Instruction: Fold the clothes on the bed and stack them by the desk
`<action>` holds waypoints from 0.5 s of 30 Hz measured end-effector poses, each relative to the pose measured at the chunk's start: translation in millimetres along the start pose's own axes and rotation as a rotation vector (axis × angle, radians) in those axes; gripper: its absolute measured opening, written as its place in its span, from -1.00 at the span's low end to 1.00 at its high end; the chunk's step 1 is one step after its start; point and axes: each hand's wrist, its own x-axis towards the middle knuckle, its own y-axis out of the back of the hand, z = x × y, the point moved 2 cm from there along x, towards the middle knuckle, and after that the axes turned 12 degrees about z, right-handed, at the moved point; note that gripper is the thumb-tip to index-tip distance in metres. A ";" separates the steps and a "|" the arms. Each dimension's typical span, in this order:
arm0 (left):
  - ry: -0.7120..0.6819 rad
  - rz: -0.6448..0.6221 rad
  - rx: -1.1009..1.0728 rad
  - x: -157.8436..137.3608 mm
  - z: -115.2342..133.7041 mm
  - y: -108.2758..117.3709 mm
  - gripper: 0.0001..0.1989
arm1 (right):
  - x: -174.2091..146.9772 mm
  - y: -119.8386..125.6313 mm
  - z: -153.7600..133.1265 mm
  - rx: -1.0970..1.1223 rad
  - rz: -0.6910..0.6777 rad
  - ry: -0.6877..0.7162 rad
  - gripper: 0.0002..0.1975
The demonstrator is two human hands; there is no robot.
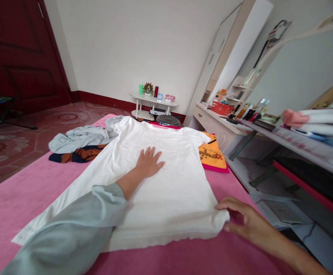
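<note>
The left hand lay spread on the white T-shirt beneath it — probably anchoring the fabric — while the right hand, well apart, pinched its hem corner, the exact grip hard to see.

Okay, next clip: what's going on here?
A person has a plain white short-sleeved T-shirt spread out on a pink cloth-covered surface. The left hand rests open, palm down, on the middle of the shirt, while the right hand pinches the near right corner of its hem. Crumpled light grey fabric and a rust-and-navy garment lie beyond it on the left; an orange garment with dark lettering lies on the right, partly under the shirt's sleeve.
</note>
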 end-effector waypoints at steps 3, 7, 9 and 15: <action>0.008 -0.013 0.008 -2.0 1.6 3.2 -0.35 | -7.8 0.1 0.2 -0.079 0.101 0.020 -0.90; -0.042 -0.083 -0.016 -18.0 1.8 14.9 -0.36 | -14.6 3.8 0.7 -0.162 0.314 0.060 -0.90; -0.094 -0.132 -0.044 -35.6 -0.8 25.8 -0.35 | -18.1 1.7 3.8 -0.185 0.310 0.069 -0.90; -0.252 -0.297 -0.159 -116.7 -24.9 86.6 -0.31 | -24.7 -10.0 31.6 -0.281 0.198 0.193 -0.78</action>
